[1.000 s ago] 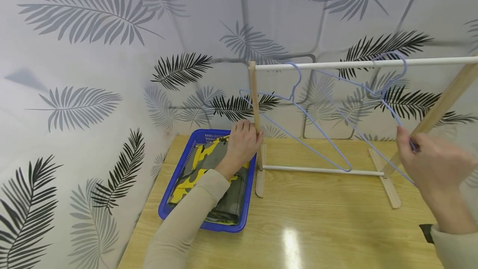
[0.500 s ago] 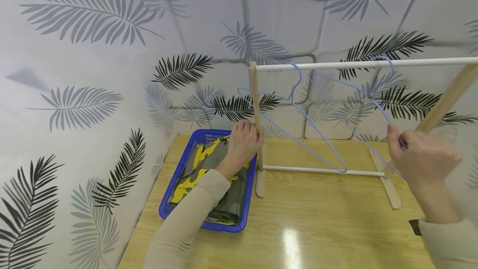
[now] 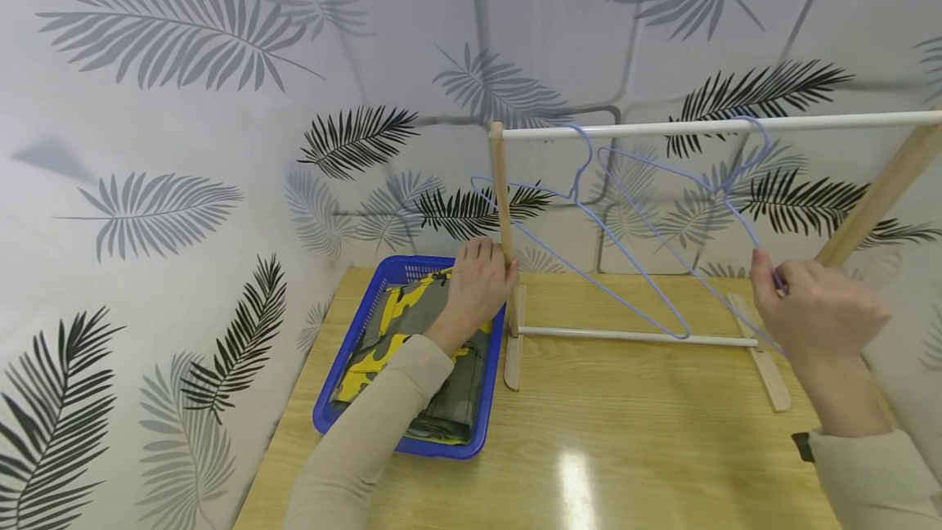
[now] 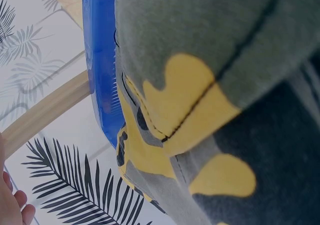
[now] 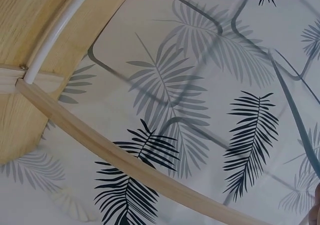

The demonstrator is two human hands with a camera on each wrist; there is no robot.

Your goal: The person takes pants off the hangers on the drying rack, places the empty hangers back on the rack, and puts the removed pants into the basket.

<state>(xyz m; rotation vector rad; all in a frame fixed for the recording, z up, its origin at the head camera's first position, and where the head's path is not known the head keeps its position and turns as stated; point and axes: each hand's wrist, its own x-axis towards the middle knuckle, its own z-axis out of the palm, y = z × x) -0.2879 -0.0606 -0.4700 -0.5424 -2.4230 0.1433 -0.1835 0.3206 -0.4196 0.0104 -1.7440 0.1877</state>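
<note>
My left hand [image 3: 478,285] grips the left wooden post [image 3: 500,195] of a small clothes rack, thumb on one side and fingers on the other. In the left wrist view, its fingertips [image 4: 20,199] show at the lower left beside the post. My right hand [image 3: 820,309] holds a lilac wire hanger [image 3: 745,223] by its right arm, and the hook sits over the white top rail [image 3: 662,129]. A second lilac hanger [image 3: 618,241] hangs from the rail to the left. Part of the held hanger [image 5: 295,115] crosses the right wrist view.
Under my left forearm stands a blue plastic basket [image 3: 441,450] holding folded yellow, grey and black camouflage clothing [image 3: 368,358]. The rack's right post [image 3: 876,195] slants behind my right hand. A white lower bar [image 3: 625,336] joins the feet on the wooden table [image 3: 625,432]. A leaf-patterned wall rises behind.
My right hand has moved left, sliding the held hanger along the rail toward the other one. My left hand stays on the post, and the basket has not moved.
</note>
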